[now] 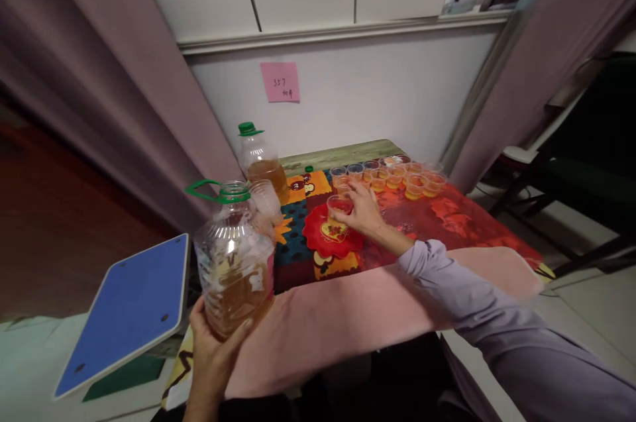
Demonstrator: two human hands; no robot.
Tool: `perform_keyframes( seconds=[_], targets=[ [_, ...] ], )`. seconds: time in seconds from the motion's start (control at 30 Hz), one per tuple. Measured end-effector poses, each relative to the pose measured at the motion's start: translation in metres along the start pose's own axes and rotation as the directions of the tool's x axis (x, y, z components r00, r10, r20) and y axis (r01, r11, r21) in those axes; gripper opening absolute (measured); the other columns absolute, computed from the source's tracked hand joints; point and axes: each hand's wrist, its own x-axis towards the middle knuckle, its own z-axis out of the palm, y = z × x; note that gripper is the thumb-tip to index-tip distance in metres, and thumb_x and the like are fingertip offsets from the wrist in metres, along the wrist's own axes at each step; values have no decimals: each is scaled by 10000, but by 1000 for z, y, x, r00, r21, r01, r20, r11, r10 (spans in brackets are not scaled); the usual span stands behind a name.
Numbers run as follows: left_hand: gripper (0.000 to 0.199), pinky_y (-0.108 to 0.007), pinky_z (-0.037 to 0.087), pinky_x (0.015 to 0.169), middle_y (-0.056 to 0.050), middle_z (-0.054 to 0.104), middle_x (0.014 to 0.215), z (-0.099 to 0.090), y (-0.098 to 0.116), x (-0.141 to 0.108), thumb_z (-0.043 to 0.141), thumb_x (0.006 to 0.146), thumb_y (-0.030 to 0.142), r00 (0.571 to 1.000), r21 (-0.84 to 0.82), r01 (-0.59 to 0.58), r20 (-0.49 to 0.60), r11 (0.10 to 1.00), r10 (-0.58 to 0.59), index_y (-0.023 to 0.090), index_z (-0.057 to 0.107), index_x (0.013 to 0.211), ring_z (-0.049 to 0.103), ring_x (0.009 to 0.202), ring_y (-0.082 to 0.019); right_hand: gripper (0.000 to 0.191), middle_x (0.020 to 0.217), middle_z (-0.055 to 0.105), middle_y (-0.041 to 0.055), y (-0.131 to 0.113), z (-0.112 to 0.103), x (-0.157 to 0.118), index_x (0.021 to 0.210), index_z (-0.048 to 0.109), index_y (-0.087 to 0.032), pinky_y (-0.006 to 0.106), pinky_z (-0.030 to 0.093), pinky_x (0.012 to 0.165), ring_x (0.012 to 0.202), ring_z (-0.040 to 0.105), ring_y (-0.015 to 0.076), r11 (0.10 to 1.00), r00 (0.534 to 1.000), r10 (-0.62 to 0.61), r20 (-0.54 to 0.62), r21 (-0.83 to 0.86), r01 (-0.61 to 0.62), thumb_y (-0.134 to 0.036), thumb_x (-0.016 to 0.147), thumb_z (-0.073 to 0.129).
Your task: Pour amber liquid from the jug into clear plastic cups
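My left hand (214,357) is wrapped round the lower part of a large clear plastic jug (233,283). The uncapped jug has a green handle ring and amber liquid inside. With my right hand (366,211) I grip a clear plastic cup (338,202) by its side. The cup is over a red scalloped plate (318,246); whether it touches the plate cannot be told. Several cups with orange-looking liquid (415,187) stand close together beyond my right hand. Between the jug and the plate is a nested stack of clear cups (267,200).
A second jug (263,173) with a green cap stands behind the first. A small green cap (309,169) lies near the table's back edge. A pink cloth (338,322) covers the front edge. The blue board (132,306) is at left, a dark chair (591,163) at right.
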Motion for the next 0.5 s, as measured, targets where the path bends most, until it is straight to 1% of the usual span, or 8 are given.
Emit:
perform_keyframes(
  seconds=[0.07, 0.13, 0.23, 0.33, 0.4, 0.5],
  targets=[
    [1238, -733, 429, 1249, -170, 596, 1519, 1, 1, 0, 994, 577, 580, 1000, 5, -9, -17, 1000, 10, 277, 371, 1602, 617, 1424, -456, 547, 1676, 519, 255, 23, -14, 5, 1236, 763, -178, 684, 257, 1315, 1595, 433, 425, 1000, 997, 11, -77, -13, -12, -607, 897, 792],
    [1243, -733, 436, 1243, -174, 612, 1488, 2, 2, 0, 1003, 544, 586, 999, 17, -28, -41, 999, 29, 261, 403, 1583, 626, 1405, -463, 546, 1657, 526, 274, 52, -30, 11, 1212, 763, -166, 672, 278, 1310, 1585, 441, 427, 997, 990, 17, -139, -75, -28, -605, 889, 796],
    [1266, -726, 449, 1235, -158, 636, 1450, 2, 0, 3, 1019, 492, 587, 997, 9, -31, -63, 999, 32, 261, 434, 1566, 634, 1389, -460, 573, 1682, 499, 278, 99, -50, 16, 1283, 732, -162, 709, 229, 1320, 1614, 389, 437, 972, 979, 44, -197, -217, -88, -565, 881, 796],
    [1316, -731, 442, 1238, -151, 636, 1464, 0, -4, 5, 1033, 466, 561, 999, -29, -5, -53, 1000, 3, 269, 413, 1589, 636, 1386, -449, 631, 1703, 475, 269, 137, -63, 17, 1367, 695, -171, 748, 191, 1315, 1625, 357, 444, 932, 972, 105, -211, -321, -170, -564, 880, 779],
    [1328, -740, 423, 1248, -156, 625, 1483, -1, -7, 6, 1036, 474, 545, 999, -27, 5, -44, 1000, -6, 267, 399, 1606, 632, 1391, -447, 674, 1702, 471, 272, 155, -67, 17, 1399, 683, -169, 748, 188, 1313, 1621, 351, 450, 910, 969, 140, -201, -359, -206, -588, 878, 768],
    [1324, -748, 411, 1252, -160, 615, 1500, -2, -9, 6, 1033, 484, 555, 999, -15, 2, -48, 1000, -3, 265, 403, 1612, 634, 1387, -448, 704, 1724, 436, 284, 169, -69, 18, 1418, 682, -154, 743, 176, 1314, 1629, 328, 461, 887, 970, 176, -170, -400, -231, -610, 886, 750]
  ],
)
